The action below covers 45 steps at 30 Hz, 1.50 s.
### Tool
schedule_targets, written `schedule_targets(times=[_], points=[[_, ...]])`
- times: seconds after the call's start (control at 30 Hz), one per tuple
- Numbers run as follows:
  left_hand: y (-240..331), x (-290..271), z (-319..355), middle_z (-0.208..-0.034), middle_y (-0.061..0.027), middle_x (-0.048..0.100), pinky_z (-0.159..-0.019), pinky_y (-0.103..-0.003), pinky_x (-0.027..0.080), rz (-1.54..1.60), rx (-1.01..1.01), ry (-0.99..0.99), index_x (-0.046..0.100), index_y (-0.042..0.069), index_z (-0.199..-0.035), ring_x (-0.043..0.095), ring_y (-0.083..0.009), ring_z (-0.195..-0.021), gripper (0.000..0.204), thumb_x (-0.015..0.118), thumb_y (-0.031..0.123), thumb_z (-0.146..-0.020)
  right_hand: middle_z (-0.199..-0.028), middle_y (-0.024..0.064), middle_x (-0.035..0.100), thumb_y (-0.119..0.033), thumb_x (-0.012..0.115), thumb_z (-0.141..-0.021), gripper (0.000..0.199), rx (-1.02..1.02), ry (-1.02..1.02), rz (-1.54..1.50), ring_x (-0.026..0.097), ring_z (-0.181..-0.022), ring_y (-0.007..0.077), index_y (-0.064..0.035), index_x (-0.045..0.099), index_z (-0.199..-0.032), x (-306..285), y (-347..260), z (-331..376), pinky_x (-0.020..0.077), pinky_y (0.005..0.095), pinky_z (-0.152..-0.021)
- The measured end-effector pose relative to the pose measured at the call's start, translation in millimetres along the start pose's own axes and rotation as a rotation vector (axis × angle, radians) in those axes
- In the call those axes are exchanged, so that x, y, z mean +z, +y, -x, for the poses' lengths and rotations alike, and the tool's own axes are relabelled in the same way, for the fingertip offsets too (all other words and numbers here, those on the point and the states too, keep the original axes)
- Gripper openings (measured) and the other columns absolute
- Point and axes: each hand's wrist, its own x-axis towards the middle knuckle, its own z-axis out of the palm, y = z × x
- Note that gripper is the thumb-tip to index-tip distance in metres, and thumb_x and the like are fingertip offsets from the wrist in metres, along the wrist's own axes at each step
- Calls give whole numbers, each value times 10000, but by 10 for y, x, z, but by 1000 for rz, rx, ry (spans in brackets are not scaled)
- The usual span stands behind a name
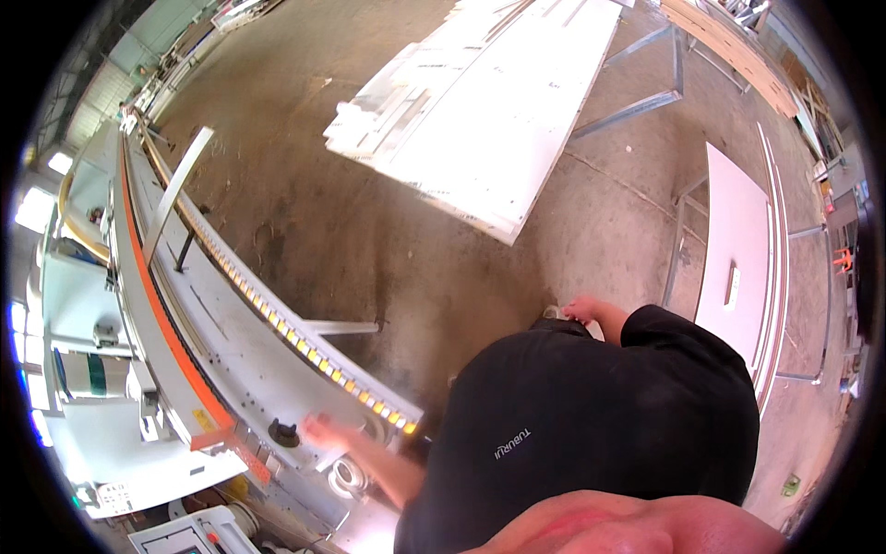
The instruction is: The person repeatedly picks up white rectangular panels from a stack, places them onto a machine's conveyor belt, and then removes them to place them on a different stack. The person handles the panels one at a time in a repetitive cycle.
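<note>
My left hand (323,430) reaches out to the near end of a long grey machine bed (231,342), close beside a black knob (283,432). The hand is blurred and I see nothing in it; its fingers cannot be made out. A row of yellow rollers (305,346) runs along the bed's edge just above the hand. My right hand (583,308) hangs at my side above my black shirt (600,415), over the concrete floor (369,231). Whether it holds anything is not clear.
A stack of white panels (489,102) lies on the floor ahead. More white boards (734,249) rest on a metal frame at the right. An orange strip (157,305) and white machine housings (83,305) line the left side. A wooden board (729,46) lies at the far right.
</note>
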Motion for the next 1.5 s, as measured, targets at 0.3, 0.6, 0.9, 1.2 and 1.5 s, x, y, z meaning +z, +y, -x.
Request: schedule_targets(times=[0.3,0.6,0.9,1.2,1.5], points=[[-481,3267,3431,-1065,-88,748,-871,-299,546,-642,-90,-1646,707,54,-1213,708,-164,-966,302,662,193,-949,-1027,74,767,-486,576,-966,480,14,153,-207,711,-810,188,-48,733,-1082,-1792,632,-267,581,347,-693],[-1060,4511,4030,-1015,-131,769,-839,-353,567,-821,11,-1860,710,91,-1211,742,-241,-934,337,703,293,-941,-950,80,766,-481,635,-940,468,-8,192,-531,699,-758,181,-43,732,-1073,-2737,1021,-490,560,330,-670],[-2482,6658,4113,-1106,-152,740,-956,-446,531,-1135,339,-1972,701,106,-1162,685,-340,-1077,406,596,430,-943,-877,70,761,-502,676,-929,469,114,56,-277,708,-755,189,-46,753,-1004,-3975,1324,-1065,569,346,-700],[-2410,9273,5131,-1209,-130,712,-988,-432,518,-1225,382,-2075,652,116,-1260,660,-323,-1151,440,607,401,-928,-785,64,720,-403,611,-962,379,-55,319,-357,658,-657,163,-46,725,-906,-6334,145,-2032,528,354,-633],[-2827,11399,6082,-1300,-127,612,-986,-456,509,-1312,318,-1869,608,86,-1220,589,-327,-1222,477,741,413,-899,-859,104,723,-424,605,-971,363,-277,462,-28,692,-820,250,-80,719,-977,-9190,-1435,-4307,528,394,-758]])
